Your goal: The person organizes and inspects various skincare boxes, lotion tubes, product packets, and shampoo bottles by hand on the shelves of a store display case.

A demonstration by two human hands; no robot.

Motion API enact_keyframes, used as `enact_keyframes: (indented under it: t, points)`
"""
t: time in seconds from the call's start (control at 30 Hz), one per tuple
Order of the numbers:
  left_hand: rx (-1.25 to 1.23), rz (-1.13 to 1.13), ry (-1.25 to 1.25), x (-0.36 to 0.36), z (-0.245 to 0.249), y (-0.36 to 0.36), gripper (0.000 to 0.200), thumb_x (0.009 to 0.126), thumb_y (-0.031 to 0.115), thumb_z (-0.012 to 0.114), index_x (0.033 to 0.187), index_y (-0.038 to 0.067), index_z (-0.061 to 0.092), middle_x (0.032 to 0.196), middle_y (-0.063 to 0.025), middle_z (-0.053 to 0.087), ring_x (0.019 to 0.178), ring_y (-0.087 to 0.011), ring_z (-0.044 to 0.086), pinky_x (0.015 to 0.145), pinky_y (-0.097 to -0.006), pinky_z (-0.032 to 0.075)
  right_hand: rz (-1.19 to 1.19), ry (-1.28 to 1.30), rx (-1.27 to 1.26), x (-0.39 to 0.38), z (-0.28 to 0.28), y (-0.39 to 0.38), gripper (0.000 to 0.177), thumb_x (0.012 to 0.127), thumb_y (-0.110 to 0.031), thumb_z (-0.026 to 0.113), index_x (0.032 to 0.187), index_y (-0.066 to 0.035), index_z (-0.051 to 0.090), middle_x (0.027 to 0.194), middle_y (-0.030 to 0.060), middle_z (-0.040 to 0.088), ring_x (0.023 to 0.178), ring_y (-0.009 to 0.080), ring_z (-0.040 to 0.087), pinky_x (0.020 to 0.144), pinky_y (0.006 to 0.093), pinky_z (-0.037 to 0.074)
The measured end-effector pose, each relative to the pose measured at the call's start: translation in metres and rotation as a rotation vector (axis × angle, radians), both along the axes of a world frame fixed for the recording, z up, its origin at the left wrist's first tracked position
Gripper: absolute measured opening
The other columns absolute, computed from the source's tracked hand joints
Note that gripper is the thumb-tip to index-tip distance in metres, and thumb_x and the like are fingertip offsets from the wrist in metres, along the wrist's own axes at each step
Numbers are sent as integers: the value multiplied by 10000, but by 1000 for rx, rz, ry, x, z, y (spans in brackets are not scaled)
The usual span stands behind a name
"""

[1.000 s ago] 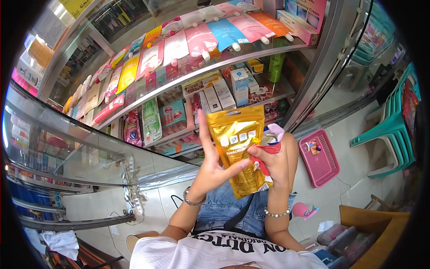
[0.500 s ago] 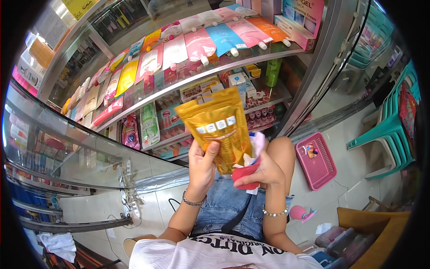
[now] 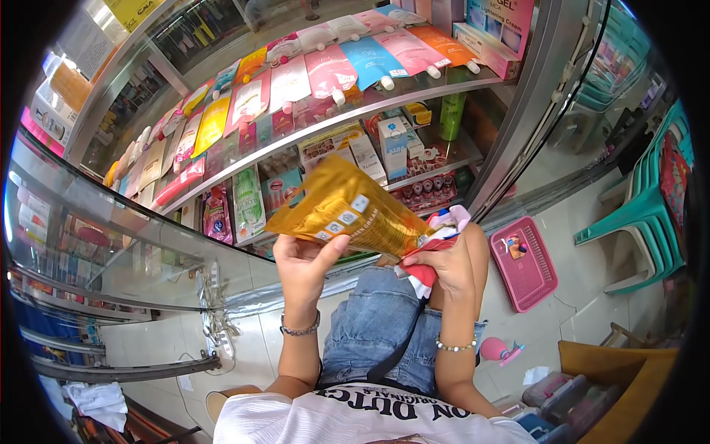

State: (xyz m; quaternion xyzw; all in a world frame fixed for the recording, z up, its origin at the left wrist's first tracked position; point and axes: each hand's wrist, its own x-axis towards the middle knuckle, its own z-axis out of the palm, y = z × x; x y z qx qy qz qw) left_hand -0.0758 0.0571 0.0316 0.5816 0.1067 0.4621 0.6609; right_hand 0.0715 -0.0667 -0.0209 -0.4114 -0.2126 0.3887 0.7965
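In front of my lap, a shiny gold pouch (image 3: 370, 214) with a row of small white icon squares is tilted, its wide end to the left. My left hand (image 3: 305, 268) grips that wide end, thumb on the printed face. My right hand (image 3: 442, 270) is closed around a crumpled red, white and blue cloth (image 3: 444, 231), pressed against the pouch's narrow right end. The fingers behind the pouch are partly hidden.
Ahead stands a glass display case with a shelf (image 3: 325, 126) of colourful spouted pouches and boxed goods below. On the floor at right lie a pink basket (image 3: 523, 266) and a pink bulb blower (image 3: 497, 351). Stacked green stools (image 3: 643, 214) stand further right.
The gold pouch has turned from nearly upright to a leftward tilt. My left hand has shifted left along it, and the cloth has moved to its right end.
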Motion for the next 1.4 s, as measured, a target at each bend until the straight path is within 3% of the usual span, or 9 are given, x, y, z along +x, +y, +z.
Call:
enact_keyframes:
  t: [0.37, 0.63, 0.73, 0.87, 1.0, 1.1, 1.27, 1.33, 1.4]
  points:
    - [-349, 61, -32, -12, -2, 16, 372, 916, 184, 514, 1209, -26, 425, 1092, -80, 560, 975, -175, 573, 837, -294, 474, -140, 123, 63, 3, 0, -8, 355, 651, 49, 747, 928, -19, 536, 915, 38, 588, 849, 150, 588, 760, 285, 489]
    - [-321, -292, -9, -36, 10, 21, 433, 895, 194, 559, 1241, -22, 415, 1132, -83, 549, 1000, -155, 545, 867, -282, 438, -199, 49, 70, 14, -5, -12, 306, 688, 9, 742, 918, -26, 545, 895, 27, 582, 842, 125, 569, 767, 258, 466]
    - [-57, -168, 471, -40, 10, 21, 399, 853, 133, 617, 1187, -26, 468, 1101, -82, 570, 968, -124, 545, 830, -251, 435, -181, -44, 46, 18, -9, -14, 294, 716, -19, 731, 953, -26, 557, 917, 32, 586, 848, 123, 567, 776, 255, 459]
    - [-50, -76, 628, -25, 16, 11, 355, 818, 73, 648, 1129, -22, 508, 1052, -68, 590, 924, -94, 549, 794, -231, 436, -252, 10, -19, 15, -1, -6, 337, 808, -179, 674, 1079, -28, 543, 1016, 49, 596, 912, 148, 575, 818, 280, 459]
    - [0, 81, 432, -16, 11, 5, 315, 805, 76, 666, 1079, -11, 537, 1000, -52, 609, 863, -83, 567, 753, -223, 451, -308, 417, 271, 9, 7, 3, 512, 855, -357, 589, 1236, -43, 452, 1181, 58, 542, 1063, 195, 531, 915, 336, 422]
    - [-47, 108, 276, -12, 4, 5, 325, 821, 97, 650, 1100, -11, 521, 1009, -57, 602, 858, -89, 568, 740, -226, 456, 3, 625, 655, 7, 8, 3, 616, 853, -453, 542, 1304, -67, 373, 1294, 53, 459, 1189, 227, 440, 999, 386, 354]
    - [-246, 185, 187, 10, -6, -12, 251, 818, 99, 659, 1026, -7, 566, 965, -40, 606, 845, -86, 566, 733, -223, 452, 148, 738, 608, -26, -10, 11, 611, 837, -366, 610, 1320, -97, 351, 1323, 59, 418, 1231, 230, 389, 1037, 408, 304]
    - [-197, 174, 267, 19, -8, -35, 234, 808, 88, 659, 1002, -11, 573, 929, -42, 602, 808, -106, 562, 709, -231, 447, 156, 365, 373, -47, 6, 13, 575, 818, -235, 657, 1297, -96, 370, 1276, 66, 464, 1185, 226, 441, 1012, 403, 346]
    - [-151, 162, 347, 21, -15, -41, 217, 799, 77, 659, 978, -15, 579, 893, -43, 598, 772, -127, 559, 684, -239, 442, 124, 423, 343, -47, 5, 18, 517, 810, -185, 662, 1251, -98, 405, 1207, 52, 497, 1128, 200, 475, 969, 374, 380]
